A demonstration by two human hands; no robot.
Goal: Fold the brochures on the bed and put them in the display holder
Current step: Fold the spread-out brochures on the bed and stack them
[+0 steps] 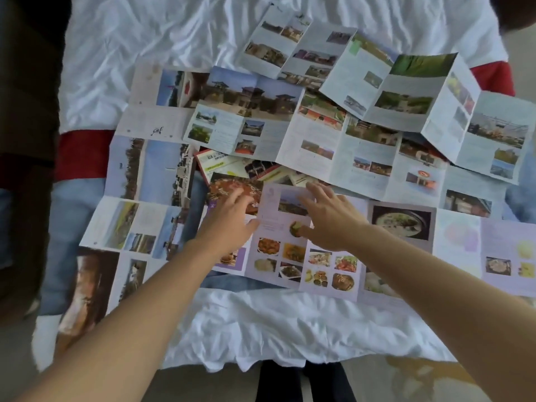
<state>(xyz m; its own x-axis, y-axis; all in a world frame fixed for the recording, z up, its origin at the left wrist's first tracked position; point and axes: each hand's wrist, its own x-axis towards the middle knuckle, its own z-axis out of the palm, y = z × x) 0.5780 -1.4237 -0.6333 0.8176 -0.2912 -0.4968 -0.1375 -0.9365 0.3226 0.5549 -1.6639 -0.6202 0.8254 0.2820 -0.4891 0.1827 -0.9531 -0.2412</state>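
In the head view, a bed [261, 323] covered by a crumpled white sheet is seen from above, with a red band [84, 158] showing at the left and again at the right edge beneath the papers. Unfolded brochures are spread over most of it, overlapping one another so that many panels are hidden. The lilac food brochure [316, 268] lies nearest, its right end cut off by the frame edge. The left hand [229, 221] is laid on its left part, fingers straight and slightly apart, the fingertips blurred. The right hand [330, 219] rests on a raised panel of the same brochure, fingers spread and relaxed; whether the panel's edge is pinched cannot be told. A long landscape brochure [139, 181] lies at the left, partly covered. A wide temple-photo brochure [319, 140] crosses the middle, and a creased green-hill brochure [420, 91] stands partly tented at the upper right. A small red-edged leaflet [214, 163] is mostly buried under the others, its print too blurred to read. Dark legs [304, 384] are seen below the bed's edge.
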